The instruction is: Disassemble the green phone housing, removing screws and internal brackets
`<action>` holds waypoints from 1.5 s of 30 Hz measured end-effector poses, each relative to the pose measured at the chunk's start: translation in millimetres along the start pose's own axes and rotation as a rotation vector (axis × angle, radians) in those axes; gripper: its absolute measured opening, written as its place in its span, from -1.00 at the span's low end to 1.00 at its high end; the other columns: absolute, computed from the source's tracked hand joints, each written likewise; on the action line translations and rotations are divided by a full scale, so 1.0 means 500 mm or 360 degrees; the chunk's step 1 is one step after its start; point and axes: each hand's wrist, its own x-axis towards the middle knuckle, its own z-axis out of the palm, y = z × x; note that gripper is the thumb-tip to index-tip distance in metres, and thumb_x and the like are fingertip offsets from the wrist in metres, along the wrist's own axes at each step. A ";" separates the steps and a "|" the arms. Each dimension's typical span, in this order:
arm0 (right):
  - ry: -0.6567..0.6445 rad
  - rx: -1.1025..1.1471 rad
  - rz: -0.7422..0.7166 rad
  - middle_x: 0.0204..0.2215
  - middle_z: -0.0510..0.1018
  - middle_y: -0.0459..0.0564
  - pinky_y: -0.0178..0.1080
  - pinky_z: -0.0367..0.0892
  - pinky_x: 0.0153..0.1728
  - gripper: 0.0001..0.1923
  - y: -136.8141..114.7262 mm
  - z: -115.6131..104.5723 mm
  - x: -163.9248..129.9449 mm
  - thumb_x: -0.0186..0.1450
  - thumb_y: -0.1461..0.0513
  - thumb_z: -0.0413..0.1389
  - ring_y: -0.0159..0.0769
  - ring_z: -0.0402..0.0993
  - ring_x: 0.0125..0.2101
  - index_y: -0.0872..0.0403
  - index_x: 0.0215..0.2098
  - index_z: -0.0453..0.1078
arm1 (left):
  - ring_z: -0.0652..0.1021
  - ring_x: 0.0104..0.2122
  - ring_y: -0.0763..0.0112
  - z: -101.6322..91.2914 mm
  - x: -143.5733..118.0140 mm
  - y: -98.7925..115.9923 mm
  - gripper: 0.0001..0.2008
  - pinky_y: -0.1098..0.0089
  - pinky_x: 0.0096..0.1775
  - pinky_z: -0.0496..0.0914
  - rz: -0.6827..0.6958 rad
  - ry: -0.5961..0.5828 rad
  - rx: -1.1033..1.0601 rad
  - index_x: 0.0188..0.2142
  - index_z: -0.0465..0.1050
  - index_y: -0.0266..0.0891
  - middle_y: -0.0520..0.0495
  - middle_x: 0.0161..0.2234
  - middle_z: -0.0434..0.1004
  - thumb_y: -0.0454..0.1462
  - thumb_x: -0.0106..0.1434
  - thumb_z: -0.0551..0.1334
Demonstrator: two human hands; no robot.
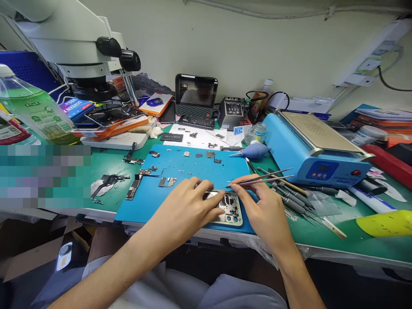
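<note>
A pale phone housing point(237, 210), its inner side up, lies at the front edge of the blue mat point(193, 195). My left hand point(189, 204) lies over its left part, fingers bent and gripping it against the mat. Between the thumb and fingers of my right hand point(262, 204) is a pair of metal tweezers point(275, 175). One end of it is close to the housing's upper edge; the two arms spread apart to the right. Small screws and parts dot the mat, with a narrow circuit board point(132, 189) at its left.
A blue heating plate machine point(309, 150), a blue air blower point(255, 150) and several screwdrivers point(291, 199) are at the right. A microscope point(86, 56) overhangs the left side, near a green bottle point(35, 107). Behind the mat stands a screen device point(197, 96).
</note>
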 end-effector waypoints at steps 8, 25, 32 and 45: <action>-0.0115 -0.0047 -0.0064 -0.24 0.73 -0.09 -0.19 0.50 -0.18 -0.88 -0.003 0.003 -0.003 0.50 0.15 0.17 -0.17 0.68 -0.24 -0.08 -0.17 0.55 | 0.56 0.08 0.03 0.022 -0.021 -0.014 -0.69 0.04 0.11 0.50 0.0032 0.0133 -0.0191 0.18 0.55 -0.23 -0.22 0.14 0.61 -0.15 0.62 0.17; -0.0125 -0.0181 -0.0212 -0.24 0.73 -0.10 -0.21 0.51 -0.18 -0.89 -0.003 0.003 -0.007 0.53 0.19 0.14 -0.20 0.69 -0.27 -0.08 -0.13 0.52 | 0.57 0.08 0.04 0.031 -0.025 -0.013 -0.69 0.03 0.10 0.54 -0.0028 0.0223 -0.0251 0.14 0.62 -0.23 -0.22 0.10 0.65 -0.20 0.64 0.13; -0.0097 -0.0225 -0.0294 -0.24 0.72 -0.15 -0.29 0.48 -0.21 -0.88 0.000 0.003 -0.012 0.52 0.27 0.14 -0.29 0.68 -0.28 -0.06 -0.13 0.52 | 0.58 0.03 0.06 0.037 -0.023 -0.016 -0.68 0.04 0.07 0.57 0.0018 0.0321 -0.0259 0.11 0.63 -0.27 -0.20 0.04 0.66 -0.21 0.64 0.14; -0.0118 -0.0041 -0.0278 -0.25 0.70 -0.06 -0.18 0.44 -0.09 -0.91 0.008 0.013 -0.006 0.46 0.25 0.20 -0.18 0.65 -0.22 -0.05 -0.17 0.56 | 0.59 0.03 0.04 0.036 -0.022 -0.014 -0.69 0.05 0.06 0.55 0.0031 0.0290 -0.0229 0.12 0.63 -0.27 -0.19 0.05 0.66 -0.20 0.63 0.15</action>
